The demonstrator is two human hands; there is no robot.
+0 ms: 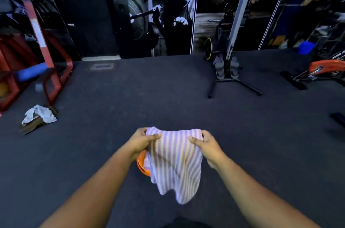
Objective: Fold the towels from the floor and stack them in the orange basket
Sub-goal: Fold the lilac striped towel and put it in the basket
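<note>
So the person is standing on the dark gym floor [168, 87] with both arms stretched out in front, holding up a purple and white striped towel [175, 164]. The left hand [141, 141] is pinched on the top left corner and the right hand [207, 145] is pinched on the top right corner, thumbs on the near side of the cloth, so both are clamped on that 1 towel with the top edge pulled fairly flat between them. The rest of it hangs down loose and ends in an uneven, floppy bottom edge.

Right behind and below the towel, on its left side, a curved bit of the orange basket [142, 167] peeks out. Most of it is hidden by the hanging cloth, so I can't tell what's in it.

Over on the far left there's a crumpled white towel [40, 113] lying on the floor, on top of something brownish, just beside the foot of a red metal rack [54, 76]. A blue roll [30, 73] sits low in that rack. Off to the right there's a black stand with pedals [226, 70] and, further right, an orange machine [326, 66] near the frame edge. Big gym posters [158, 9] cover the back wall.
</note>
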